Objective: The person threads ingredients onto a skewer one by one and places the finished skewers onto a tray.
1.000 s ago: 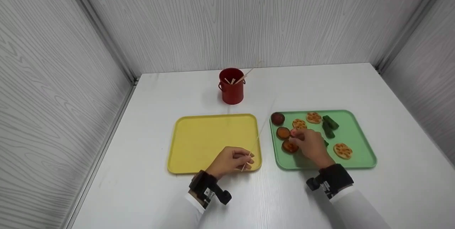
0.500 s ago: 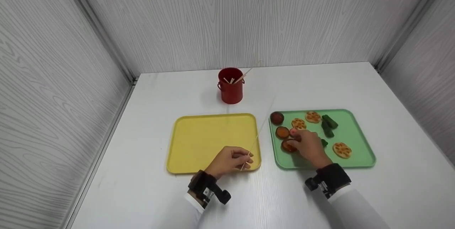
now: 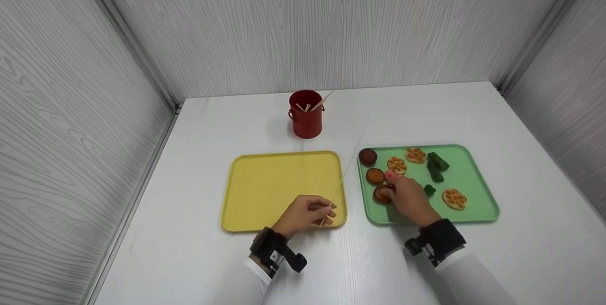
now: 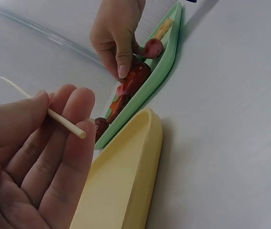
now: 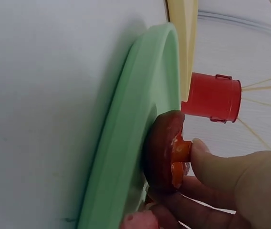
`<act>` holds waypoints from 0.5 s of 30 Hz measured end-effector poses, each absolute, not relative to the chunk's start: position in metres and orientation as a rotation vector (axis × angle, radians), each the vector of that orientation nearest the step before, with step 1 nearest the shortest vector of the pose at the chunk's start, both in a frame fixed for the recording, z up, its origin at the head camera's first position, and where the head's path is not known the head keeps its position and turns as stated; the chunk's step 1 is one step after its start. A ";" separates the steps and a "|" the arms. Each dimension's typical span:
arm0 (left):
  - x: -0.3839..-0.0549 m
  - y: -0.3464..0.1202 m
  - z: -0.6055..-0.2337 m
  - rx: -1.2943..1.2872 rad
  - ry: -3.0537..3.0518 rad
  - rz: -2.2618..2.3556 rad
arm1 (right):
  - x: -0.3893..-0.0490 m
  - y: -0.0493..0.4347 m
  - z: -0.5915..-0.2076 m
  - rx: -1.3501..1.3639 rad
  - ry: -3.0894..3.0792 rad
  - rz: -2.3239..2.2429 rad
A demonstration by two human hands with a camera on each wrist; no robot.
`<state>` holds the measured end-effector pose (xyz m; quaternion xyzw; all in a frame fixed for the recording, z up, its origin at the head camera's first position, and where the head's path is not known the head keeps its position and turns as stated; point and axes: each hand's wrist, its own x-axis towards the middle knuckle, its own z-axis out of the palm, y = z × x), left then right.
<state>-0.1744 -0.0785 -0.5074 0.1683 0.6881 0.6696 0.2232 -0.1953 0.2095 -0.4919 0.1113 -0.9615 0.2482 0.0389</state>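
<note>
My left hand (image 3: 303, 215) pinches a thin wooden skewer (image 4: 67, 124) between thumb and fingers, above the near right corner of the yellow tray (image 3: 270, 186). In the head view the skewer slants up and away to the right. My right hand (image 3: 413, 201) is over the left part of the green tray (image 3: 479, 201). Its thumb and fingers grip a brown toy mushroom (image 5: 160, 153) with an orange stem, thumb against the stem. That mushroom sits low at the tray, gills facing up. A small pink piece (image 3: 391, 174) lies close by the fingers, partly covered.
Other toy food shares the green tray: an orange-centred mushroom (image 3: 375, 176), a dark round piece (image 3: 368, 156), lotus root slices (image 3: 454, 199), green pieces (image 3: 437, 167) and a dark green bit (image 3: 429, 190). Behind the trays stands a red bucket (image 3: 307, 122) holding several skewers.
My right hand has shifted slightly toward the near mushroom, its thumb now over it, uncovering more of the dark green bit. The left hand keeps its hold on the skewer.
</note>
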 end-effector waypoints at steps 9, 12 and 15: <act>-0.172 -0.079 -0.507 0.463 1.910 1.842 | -0.191 0.208 -0.490 0.364 -2.946 0.850; -0.173 -0.079 -0.508 0.467 1.914 1.837 | -0.189 0.208 -0.489 0.361 -2.938 0.884; -0.173 -0.079 -0.509 0.474 1.918 1.833 | -0.187 0.207 -0.489 0.367 -2.930 0.899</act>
